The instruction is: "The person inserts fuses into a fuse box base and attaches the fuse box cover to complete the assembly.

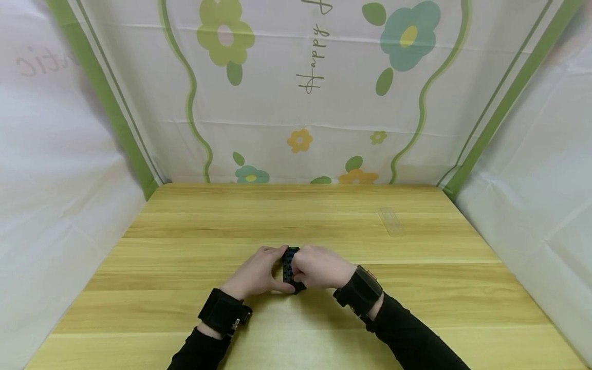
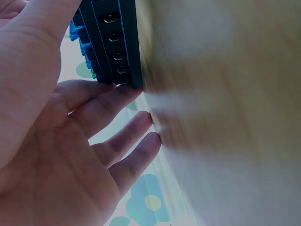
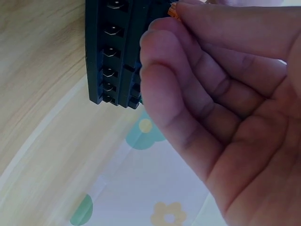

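Note:
A black terminal block (image 1: 288, 264) with a row of metal screw terminals stands on the wooden table between both hands. Blue pieces (image 2: 83, 44) show along its other side in the left wrist view. My left hand (image 1: 259, 275) holds the block between the thumb at its near end and the fingertips at its far end. My right hand (image 1: 321, 267) is over the block's right side, fingers curled. Between thumb and index finger it pinches a small orange piece (image 3: 174, 11), mostly hidden by the fingertips. Whether that piece touches the block cannot be told.
A clear plastic strip (image 1: 391, 222) lies on the wooden table (image 1: 194, 221) at the back right. White cloth with printed flowers (image 1: 259, 103) hangs behind the table, and white cloth sides stand left and right.

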Tool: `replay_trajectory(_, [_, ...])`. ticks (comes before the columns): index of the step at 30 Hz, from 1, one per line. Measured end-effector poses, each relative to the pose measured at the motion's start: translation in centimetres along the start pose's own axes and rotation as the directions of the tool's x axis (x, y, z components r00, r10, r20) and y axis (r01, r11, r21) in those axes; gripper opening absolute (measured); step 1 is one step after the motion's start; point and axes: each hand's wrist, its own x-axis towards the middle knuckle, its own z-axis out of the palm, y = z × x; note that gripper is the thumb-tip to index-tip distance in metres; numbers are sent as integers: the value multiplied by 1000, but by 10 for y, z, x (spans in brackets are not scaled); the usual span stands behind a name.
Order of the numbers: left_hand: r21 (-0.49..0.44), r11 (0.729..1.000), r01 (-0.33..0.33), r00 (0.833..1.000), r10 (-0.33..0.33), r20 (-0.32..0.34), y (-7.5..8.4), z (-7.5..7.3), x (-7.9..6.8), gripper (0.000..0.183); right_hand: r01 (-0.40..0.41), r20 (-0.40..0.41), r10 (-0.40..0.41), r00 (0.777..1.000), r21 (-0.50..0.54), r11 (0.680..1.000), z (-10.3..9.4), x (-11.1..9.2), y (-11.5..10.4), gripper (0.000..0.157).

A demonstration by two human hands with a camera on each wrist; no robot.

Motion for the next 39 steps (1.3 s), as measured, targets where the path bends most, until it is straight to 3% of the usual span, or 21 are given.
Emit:
replay_trajectory(18, [-17, 1000, 5, 1000, -5, -5, 2, 0, -1, 99, 20, 21, -17, 1000, -130, 991, -1, 5, -7, 42])
replay_trajectory(31, [-18, 1000, -11, 1000, 11, -10, 2, 0, -2, 97, 6, -21, -10, 1000, -170, 985, 4, 3, -9, 42])
replay_trajectory(39, [-11, 1000, -17, 1000, 17, -14, 1, 0, -1, 99, 29, -73, -45, 996, -211, 977, 7, 3, -10, 40])
